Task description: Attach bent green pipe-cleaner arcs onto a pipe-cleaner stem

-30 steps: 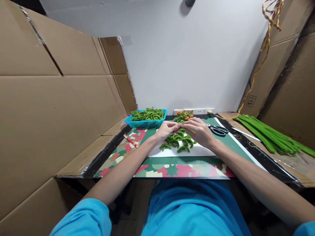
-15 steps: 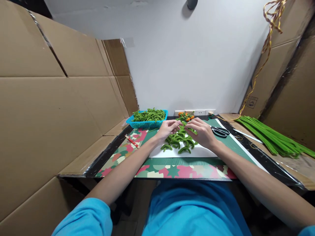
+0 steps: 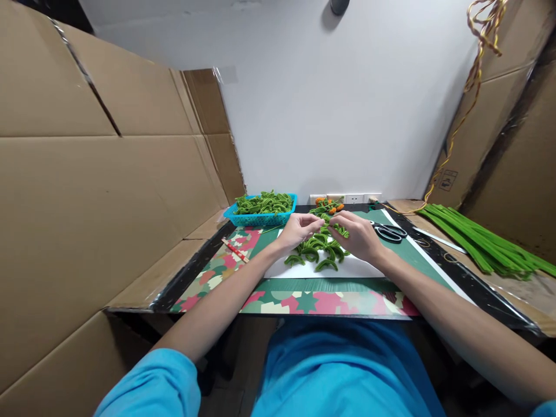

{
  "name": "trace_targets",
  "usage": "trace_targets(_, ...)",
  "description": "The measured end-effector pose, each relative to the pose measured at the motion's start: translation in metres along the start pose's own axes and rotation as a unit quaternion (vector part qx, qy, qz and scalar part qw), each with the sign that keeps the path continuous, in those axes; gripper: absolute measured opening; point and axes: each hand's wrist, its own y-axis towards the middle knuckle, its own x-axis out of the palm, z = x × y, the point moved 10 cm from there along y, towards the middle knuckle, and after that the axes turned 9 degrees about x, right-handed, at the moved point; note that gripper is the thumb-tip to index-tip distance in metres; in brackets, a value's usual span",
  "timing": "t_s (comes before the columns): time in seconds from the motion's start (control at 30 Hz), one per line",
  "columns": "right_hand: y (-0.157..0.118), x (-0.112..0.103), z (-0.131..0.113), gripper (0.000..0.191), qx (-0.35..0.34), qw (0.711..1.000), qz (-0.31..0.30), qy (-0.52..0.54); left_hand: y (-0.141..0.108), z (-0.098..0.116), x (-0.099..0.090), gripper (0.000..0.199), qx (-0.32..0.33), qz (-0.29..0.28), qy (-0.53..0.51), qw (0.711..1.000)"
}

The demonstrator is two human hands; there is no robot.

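Note:
Above the white sheet (image 3: 282,270), my left hand (image 3: 300,229) and my right hand (image 3: 355,231) face each other with fingertips nearly meeting. Both are closed in a pinch around a small green pipe cleaner piece (image 3: 325,220), mostly hidden by the fingers. Below them lies a loose heap of bent green pipe cleaner pieces (image 3: 326,264), curled into narrow leaf shapes. Just behind the hands sits a bunch of orange and green pipe cleaner pieces (image 3: 333,207).
A blue basket (image 3: 259,220) heaped with green pieces stands back left. Black-handled scissors (image 3: 391,233) lie right of my right hand. Long green pipe cleaners (image 3: 482,240) spread at far right, near a white strip (image 3: 438,238). A red stick (image 3: 235,250) lies left. Cardboard walls (image 3: 108,202) flank the table.
Both hands stay over the heap, their fingers shifting slightly around the small green piece. The view has moved a little; nothing else visibly differs.

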Motion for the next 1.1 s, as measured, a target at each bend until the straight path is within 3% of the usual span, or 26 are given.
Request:
trace_targets(0.37,0.002,0.005,0.008,0.015,0.029,0.996,-0.037,0.076,0.002,-0.01,0.005,0.05,0.01,-0.04,0.006,0.999)
trace_targets(0.53,0.001,0.01,0.0,0.02,-0.002,0.996,-0.07,0.063,0.001,-0.01,0.009,0.044,0.025,-0.06,0.055,0.996)
trace_targets(0.8,-0.003,0.008,-0.007,0.009,-0.024,0.998,-0.056,0.034,0.0,-0.009,0.01,0.037,-0.005,-0.059,-0.041,0.997)
trace_targets(1.1,-0.003,0.01,0.0,0.012,-0.004,0.998,-0.05,0.041,-0.002,-0.011,0.013,0.041,-0.009,-0.057,-0.03,0.998)
